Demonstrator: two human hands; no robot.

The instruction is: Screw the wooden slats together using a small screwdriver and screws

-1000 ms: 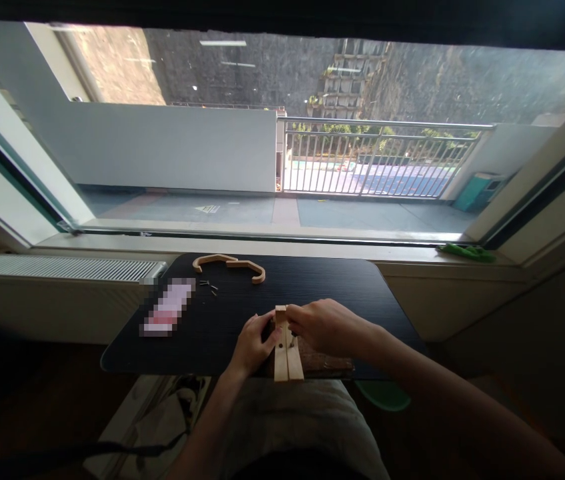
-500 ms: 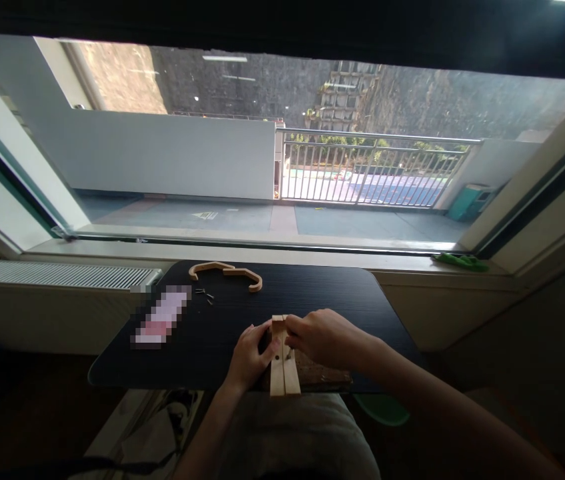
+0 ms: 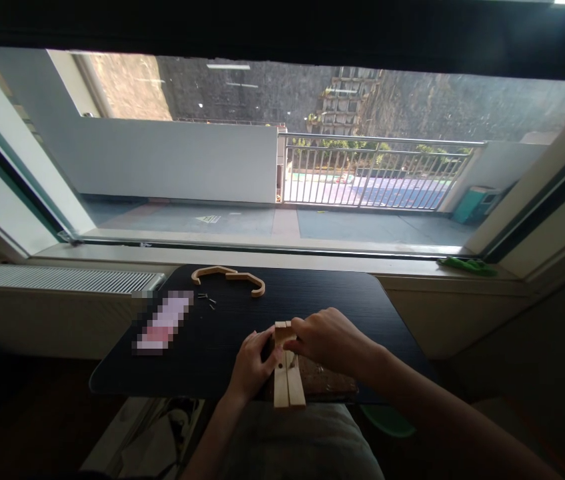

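Observation:
Two pale wooden strips [image 3: 288, 390] lie side by side at the near edge of the table, above a brown wooden block [image 3: 330, 381]. Around their left side my left hand [image 3: 251, 365] is closed, its thumb pressed on top near a dark round hole. My right hand [image 3: 335, 340] is closed over the far end of the right strip, fingers pinched together. A thin metal piece [image 3: 292, 361] shows just below these fingers, standing up from the right strip. What the right fingers hold is hidden.
Two curved wooden pieces [image 3: 247, 277] lie at the back of the dark table [image 3: 342, 293]. Several small screws [image 3: 207, 300] lie left of them, beside a blurred pink-white item [image 3: 165, 323]. Beyond are a window sill, a radiator [image 3: 57, 280] and a green cloth [image 3: 467, 266].
The whole view has shifted slightly, so things sit a little lower. Both hands stay at the wooden strips; the right hand's fingers have turned slightly.

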